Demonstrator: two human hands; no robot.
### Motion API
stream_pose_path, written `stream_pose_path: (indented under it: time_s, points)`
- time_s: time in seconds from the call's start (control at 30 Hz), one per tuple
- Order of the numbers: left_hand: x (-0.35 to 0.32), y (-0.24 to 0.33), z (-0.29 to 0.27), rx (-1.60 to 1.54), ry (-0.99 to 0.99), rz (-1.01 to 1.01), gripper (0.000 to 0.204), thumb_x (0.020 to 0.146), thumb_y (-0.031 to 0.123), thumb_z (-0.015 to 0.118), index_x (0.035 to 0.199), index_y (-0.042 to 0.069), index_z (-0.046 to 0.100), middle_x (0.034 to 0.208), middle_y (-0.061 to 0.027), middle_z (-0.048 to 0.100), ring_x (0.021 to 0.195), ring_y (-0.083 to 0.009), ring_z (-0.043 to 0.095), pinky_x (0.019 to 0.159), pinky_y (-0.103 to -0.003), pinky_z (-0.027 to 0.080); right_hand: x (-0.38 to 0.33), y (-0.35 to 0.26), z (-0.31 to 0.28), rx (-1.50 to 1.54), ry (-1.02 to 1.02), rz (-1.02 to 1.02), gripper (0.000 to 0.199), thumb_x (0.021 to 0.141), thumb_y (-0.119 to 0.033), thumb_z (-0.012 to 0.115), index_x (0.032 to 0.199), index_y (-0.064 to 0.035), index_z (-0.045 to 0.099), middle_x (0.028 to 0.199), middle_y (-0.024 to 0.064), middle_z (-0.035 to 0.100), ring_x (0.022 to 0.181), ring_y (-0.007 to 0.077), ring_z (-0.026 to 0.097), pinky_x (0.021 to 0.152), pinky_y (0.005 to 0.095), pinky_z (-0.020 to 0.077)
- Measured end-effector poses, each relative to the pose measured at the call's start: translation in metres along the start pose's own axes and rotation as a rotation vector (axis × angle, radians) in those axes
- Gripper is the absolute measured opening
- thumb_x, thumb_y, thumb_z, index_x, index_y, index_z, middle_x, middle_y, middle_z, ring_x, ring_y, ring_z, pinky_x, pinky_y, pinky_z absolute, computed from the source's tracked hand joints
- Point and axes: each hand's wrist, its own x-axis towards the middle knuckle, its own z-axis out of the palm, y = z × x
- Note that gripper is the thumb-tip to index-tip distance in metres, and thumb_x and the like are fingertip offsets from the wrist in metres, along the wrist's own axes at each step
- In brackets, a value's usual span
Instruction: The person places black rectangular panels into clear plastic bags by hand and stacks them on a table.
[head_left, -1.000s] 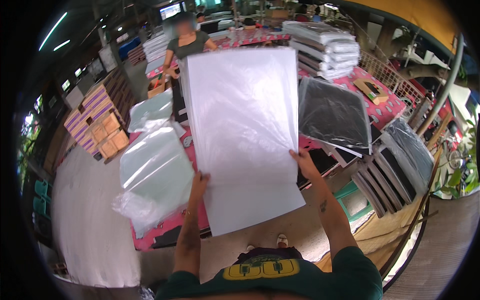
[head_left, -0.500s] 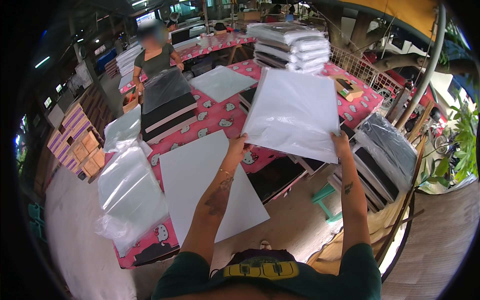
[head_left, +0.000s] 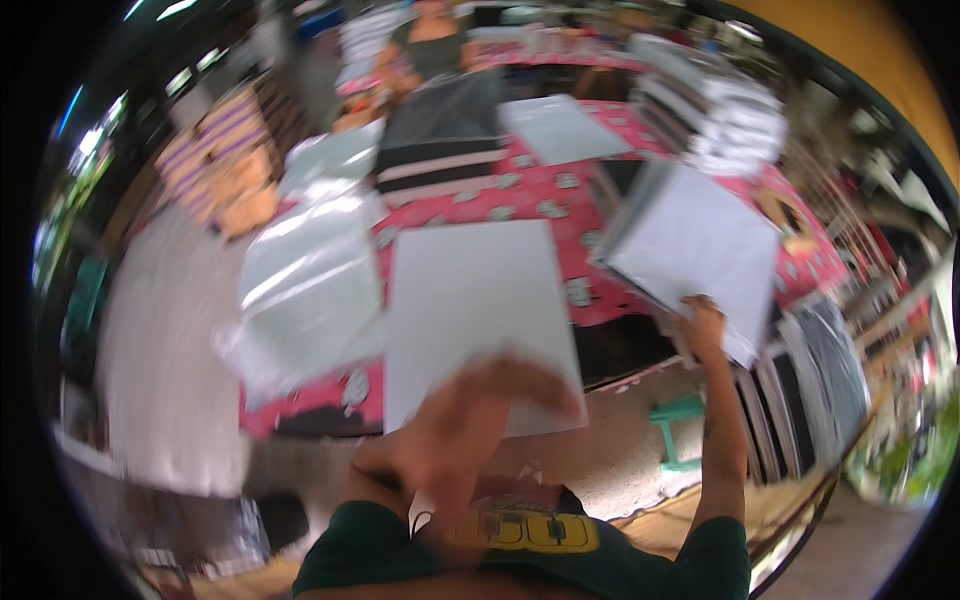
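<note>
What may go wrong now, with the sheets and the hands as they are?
1. The right hand alone grips the white packet at a lower corner, out past the table edge; it might slip or sag.
2. The left hand, blurred, is over the white sheet, which overhangs the near edge; a brush might push it off.

Counter (head_left: 520,195) cloth red w/ white pics; sheet (head_left: 470,310) plain white; stool (head_left: 685,420) green; shirt (head_left: 600,565) dk green, yellow print.
</note>
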Motion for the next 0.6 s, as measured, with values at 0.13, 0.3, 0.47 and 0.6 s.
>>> stream_pose_path:
  time_s: [0.13, 0.3, 0.47, 0.6]
  points:
    - [-0.002, 0.102, 0.034, -0.288, 0.635, 0.435, 0.023, 0.084, 0.012, 0.061, 0.061, 0.017, 0.059, 0.062, 0.0005, 0.059, 0.061, -0.0113, 0.055, 0.061, -0.032, 0.042, 0.015, -0.109, 0.025, 0.277, 0.188, -0.143, 0.033, 0.080, -0.023, 0.066, 0.109, -0.0088, 0.061, 0.109, 0.0133, 0.056, 0.102, 0.0331, 0.054, 0.082, 0.0460, 0.0444]
    - [-0.049, 0.152, -0.019, 0.229, 0.822, 0.341, 0.030, 0.090, 0.020, 0.052, 0.059, 0.018, 0.054, 0.061, 0.0033, 0.058, 0.059, -0.0058, 0.054, 0.049, -0.024, 0.040, -0.009, -0.306, 0.069, 0.566, -0.001, -0.511, 0.034, 0.083, -0.022, 0.065, 0.114, -0.0099, 0.058, 0.118, 0.0176, 0.052, 0.108, 0.0343, 0.051, 0.088, 0.0444, 0.0423]
    - [-0.031, 0.205, -0.030, 0.713, 1.300, -0.253, 0.022, 0.089, 0.027, 0.053, 0.070, 0.015, 0.056, 0.073, 0.0026, 0.058, 0.067, -0.0069, 0.054, 0.057, -0.024, 0.045, -0.049, -0.400, 0.088, 0.617, -0.213, -0.547, 0.034, 0.085, -0.021, 0.062, 0.117, -0.0108, 0.056, 0.123, 0.0174, 0.049, 0.114, 0.0332, 0.048, 0.093, 0.0440, 0.0398]
    - [-0.076, 0.197, -0.146, 0.742, 0.243, 0.063, 0.021, 0.082, 0.025, 0.060, 0.093, 0.009, 0.053, 0.098, -0.0115, 0.051, 0.092, -0.0218, 0.048, 0.077, -0.036, 0.040, -0.068, -0.420, 0.086, 0.659, -0.297, -0.513, 0.035, 0.085, -0.020, 0.062, 0.118, -0.0104, 0.056, 0.125, 0.0169, 0.047, 0.115, 0.0337, 0.047, 0.095, 0.0428, 0.0395]
